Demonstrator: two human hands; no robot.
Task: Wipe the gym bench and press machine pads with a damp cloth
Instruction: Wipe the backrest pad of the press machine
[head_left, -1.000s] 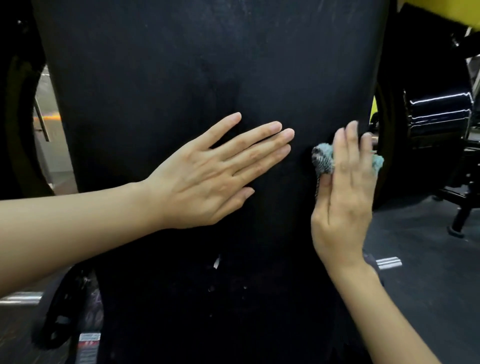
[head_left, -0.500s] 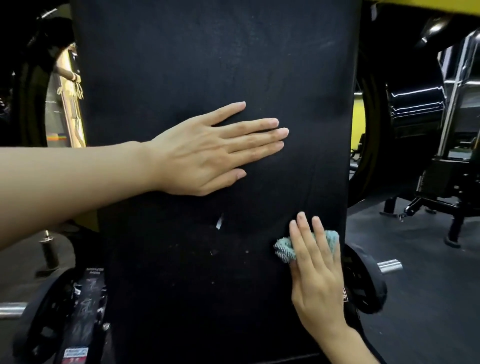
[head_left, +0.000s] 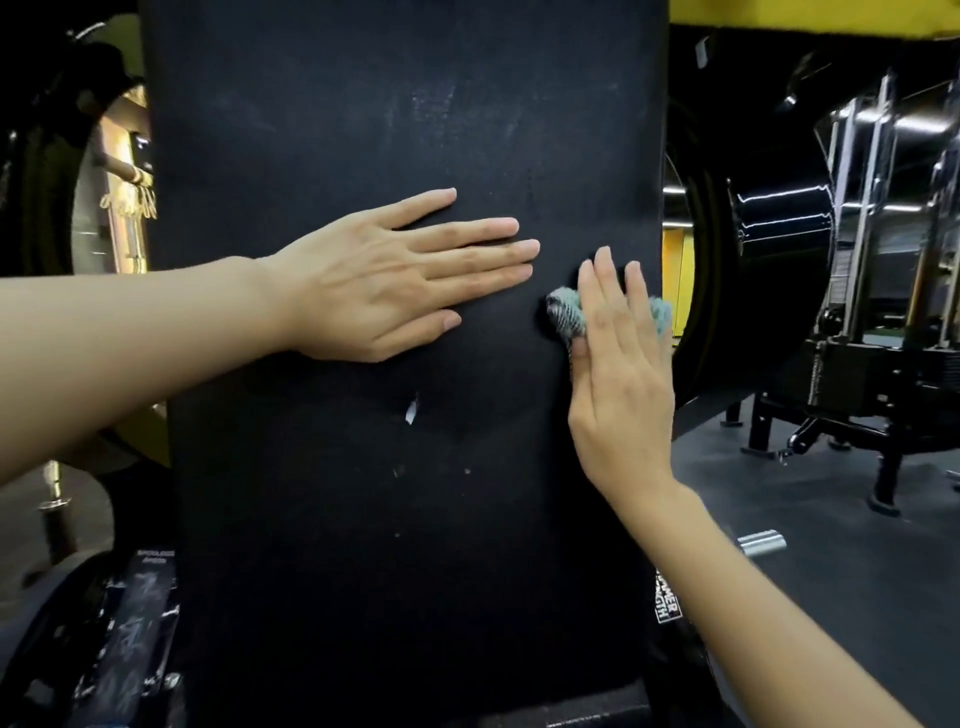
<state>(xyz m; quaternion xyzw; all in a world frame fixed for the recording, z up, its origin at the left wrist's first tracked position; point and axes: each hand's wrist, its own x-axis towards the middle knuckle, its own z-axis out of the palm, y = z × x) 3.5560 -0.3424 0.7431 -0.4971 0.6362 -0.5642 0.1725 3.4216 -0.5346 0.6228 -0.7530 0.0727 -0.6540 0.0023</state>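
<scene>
A dim gym with a dark rubber floor (head_left: 810, 519) and a weight-stack machine (head_left: 878, 291) is seen behind a tall black back pad (head_left: 363, 130), torn by a small white nick (head_left: 411, 410). The left hand (head_left: 384, 280) is laid flat and open on the pad. A teal cloth (head_left: 566, 314) is pressed against the pad's right edge under the flattened fingers of the right hand (head_left: 621, 374).

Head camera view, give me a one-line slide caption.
Right hand presses a teal cloth against the black padded backrest; left hand lies flat beside it.
</scene>
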